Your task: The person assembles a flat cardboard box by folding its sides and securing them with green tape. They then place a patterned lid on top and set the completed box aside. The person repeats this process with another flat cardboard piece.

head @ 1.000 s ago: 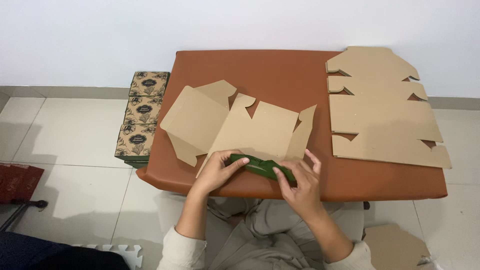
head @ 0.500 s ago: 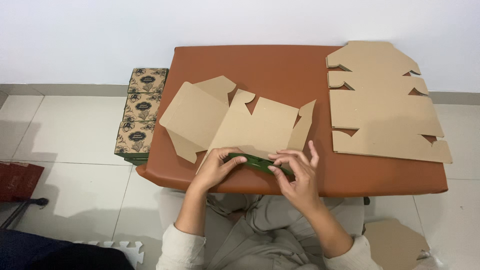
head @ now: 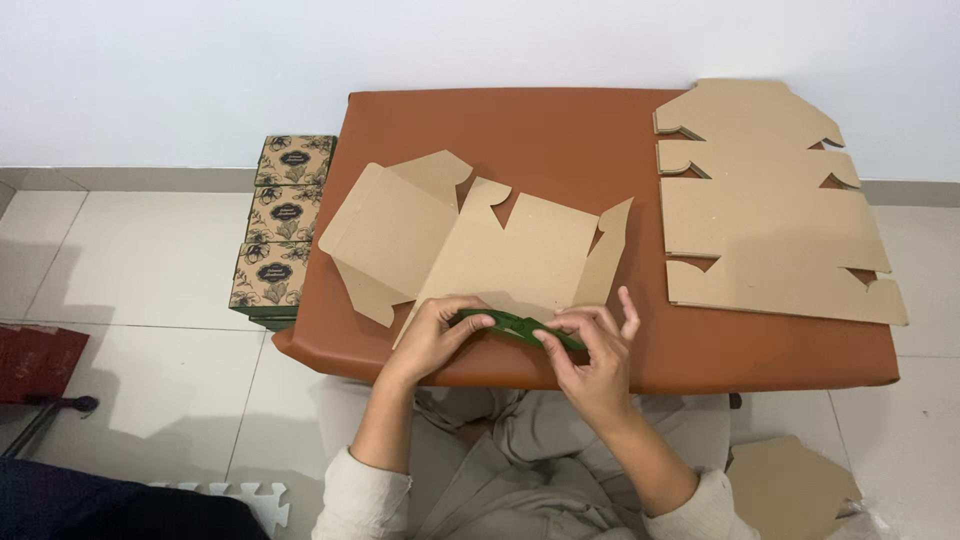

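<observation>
while folded, green flap (head: pixel 515 327) between fingers (head: pixel 470 318)

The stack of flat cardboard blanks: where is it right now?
In the head view the stack of flat cardboard blanks lies on the right part of the brown table, apart from the unfolded box blank and both hands.

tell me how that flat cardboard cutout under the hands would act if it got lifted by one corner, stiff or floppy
The flat cardboard cutout would probably sag somewhat: it is one thin, wide sheet. It likely hinges at its creases, since the left panel already angles off. It looks light and could slide easily on the smooth brown tabletop. The left hand and right hand fold its green near flap.
</observation>
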